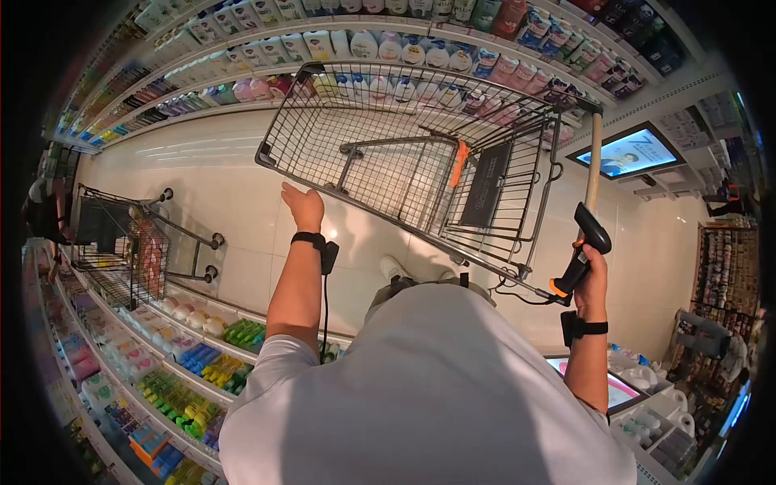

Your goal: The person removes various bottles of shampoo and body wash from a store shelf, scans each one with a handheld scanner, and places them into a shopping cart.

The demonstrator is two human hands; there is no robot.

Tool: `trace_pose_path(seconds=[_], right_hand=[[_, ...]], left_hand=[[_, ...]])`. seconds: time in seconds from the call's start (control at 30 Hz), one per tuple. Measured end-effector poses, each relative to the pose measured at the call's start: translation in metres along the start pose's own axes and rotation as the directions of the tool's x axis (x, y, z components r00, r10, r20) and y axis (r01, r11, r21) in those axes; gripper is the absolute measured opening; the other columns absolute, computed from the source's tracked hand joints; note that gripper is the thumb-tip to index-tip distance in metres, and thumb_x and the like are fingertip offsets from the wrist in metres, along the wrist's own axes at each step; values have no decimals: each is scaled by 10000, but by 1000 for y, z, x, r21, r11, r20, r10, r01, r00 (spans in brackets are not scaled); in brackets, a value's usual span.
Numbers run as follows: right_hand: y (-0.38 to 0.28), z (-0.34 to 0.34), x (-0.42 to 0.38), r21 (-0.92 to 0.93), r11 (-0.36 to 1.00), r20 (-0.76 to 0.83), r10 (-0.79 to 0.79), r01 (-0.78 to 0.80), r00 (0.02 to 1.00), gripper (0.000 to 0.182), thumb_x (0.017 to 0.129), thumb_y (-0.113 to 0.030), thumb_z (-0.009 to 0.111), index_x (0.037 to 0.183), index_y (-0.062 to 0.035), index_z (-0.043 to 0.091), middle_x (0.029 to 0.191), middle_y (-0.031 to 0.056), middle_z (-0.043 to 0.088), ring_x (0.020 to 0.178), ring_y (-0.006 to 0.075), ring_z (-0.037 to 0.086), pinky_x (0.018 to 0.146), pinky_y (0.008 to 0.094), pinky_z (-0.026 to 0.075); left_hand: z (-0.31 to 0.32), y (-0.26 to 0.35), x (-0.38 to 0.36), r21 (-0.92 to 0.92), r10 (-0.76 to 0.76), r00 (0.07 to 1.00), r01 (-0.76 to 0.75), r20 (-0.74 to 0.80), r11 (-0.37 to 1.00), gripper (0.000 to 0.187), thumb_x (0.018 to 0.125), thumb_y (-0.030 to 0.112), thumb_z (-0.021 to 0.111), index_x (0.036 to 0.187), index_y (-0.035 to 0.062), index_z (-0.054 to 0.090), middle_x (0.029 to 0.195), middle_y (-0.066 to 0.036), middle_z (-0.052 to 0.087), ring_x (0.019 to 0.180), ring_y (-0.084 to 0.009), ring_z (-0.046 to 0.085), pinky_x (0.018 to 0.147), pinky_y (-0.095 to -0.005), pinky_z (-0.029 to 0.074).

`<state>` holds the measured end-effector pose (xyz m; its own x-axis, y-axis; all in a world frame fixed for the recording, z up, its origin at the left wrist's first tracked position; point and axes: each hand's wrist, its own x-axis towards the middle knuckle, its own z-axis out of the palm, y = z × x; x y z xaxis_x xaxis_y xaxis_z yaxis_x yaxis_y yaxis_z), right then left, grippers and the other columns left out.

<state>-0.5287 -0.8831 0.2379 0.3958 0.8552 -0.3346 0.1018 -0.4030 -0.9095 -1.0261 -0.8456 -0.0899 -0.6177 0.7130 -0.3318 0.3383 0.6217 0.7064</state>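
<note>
My right hand [595,283] is wrapped round the grip of a black-and-orange handheld barcode scanner [575,267]. The scanner overlaps the end of the wooden handle bar [594,162] of a wire shopping cart [380,170]. That cart stands crosswise in front of me, and its basket shows no goods inside. An orange strap [459,164] hangs by its folding seat, beside a dark panel [487,184]. My left hand [304,208] is held out near the cart's front lower corner, holding nothing, with its fingers apart. Each wrist wears a black band with a small device.
A second cart [121,242] with goods in it stands at the left, a person [48,202] behind it. Shelves of bottles [364,46] run along the far side, and more shelved products [194,364] lie at lower left. A lit screen [626,153] sits right of the cart.
</note>
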Motion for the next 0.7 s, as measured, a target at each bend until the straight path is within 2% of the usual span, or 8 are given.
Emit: trace_pose_path(seconds=[0.03, 0.17, 0.23, 0.3, 0.37, 0.43, 0.57, 0.7], right_hand=[[-3, 20, 4, -50, 998, 79, -21, 25, 997, 294, 884, -242, 630, 1105, -50, 645, 1000, 22, 625, 929, 128, 557, 824, 270, 418], [-13, 97, -3, -208, 978, 349, 62, 13, 935, 303, 861, -206, 623, 1112, -39, 653, 972, 5, 636, 895, 105, 548, 820, 265, 413], [-13, 139, -1, -198, 980, 454, 118, -29, 883, 306, 835, -172, 623, 1104, -32, 661, 941, -2, 644, 849, 101, 555, 800, 261, 428], [-8, 175, 15, -308, 946, 534, 83, 103, 841, 285, 823, -149, 627, 1063, -6, 682, 1038, 47, 666, 1034, 145, 595, 882, 287, 445], [-15, 223, 22, -383, 795, 690, -93, 470, 718, 307, 789, -256, 669, 1022, -68, 735, 1400, 208, 548, 1459, 395, 292, 1174, 422, 259], [-9, 266, 29, -553, 617, 705, -13, 560, 709, 396, 753, -343, 689, 1045, -83, 746, 1602, 221, 261, 1459, 440, 265, 1150, 421, 322], [-13, 344, 41, -501, 518, 816, 16, 693, 577, 409, 744, -361, 671, 1008, -59, 747, 1598, 230, 266, 1407, 452, 344, 1117, 402, 361], [-26, 414, 49, -480, 528, 860, 125, 700, 495, 473, 712, -390, 667, 1013, -32, 742, 1550, 264, 341, 1260, 405, 512, 1032, 390, 437]], left_hand=[[3, 1, -7, -304, -183, 983, 179, 17, 936, 829, 927, 194, 573, 1544, -63, 83, 1571, -329, 167, 1460, -447, 211, 1187, -431, 240], [-14, 36, -53, -508, -234, 899, 407, 371, 759, 946, 961, 292, 612, 1539, -68, -45, 1569, -332, 208, 1461, -393, 270, 1173, -388, 259], [23, -1, -37, -532, -127, 937, 293, 326, 794, 840, 937, 200, 613, 1537, 13, 57, 1146, -145, 501, 876, -180, 517, 655, -343, 493], [5, 34, -32, -553, -232, 916, 385, 328, 739, 807, 927, 156, 590, 1521, 33, 58, 1176, -154, 497, 904, -202, 536, 687, -383, 518], [-17, 55, -11, -586, -384, 866, 500, 320, 638, 686, 901, 58, 518, 1451, 66, 109, 1221, -177, 484, 994, -268, 579, 782, -474, 570], [-24, 23, 37, -561, -364, 894, 448, 263, 696, 604, 905, 62, 519, 1394, 63, 166, 1229, -190, 484, 989, -287, 597, 736, -472, 586], [-69, 4, 109, -440, -497, 836, 547, 233, 713, 316, 917, 82, 518, 1186, -80, 485, 1126, -195, 571, 1012, -314, 619, 661, -476, 595], [-110, -24, 167, -401, -550, 804, 592, 226, 700, 317, 930, 131, 506, 1166, -78, 536, 1189, -197, 558, 1049, -338, 611, 687, -482, 602]])
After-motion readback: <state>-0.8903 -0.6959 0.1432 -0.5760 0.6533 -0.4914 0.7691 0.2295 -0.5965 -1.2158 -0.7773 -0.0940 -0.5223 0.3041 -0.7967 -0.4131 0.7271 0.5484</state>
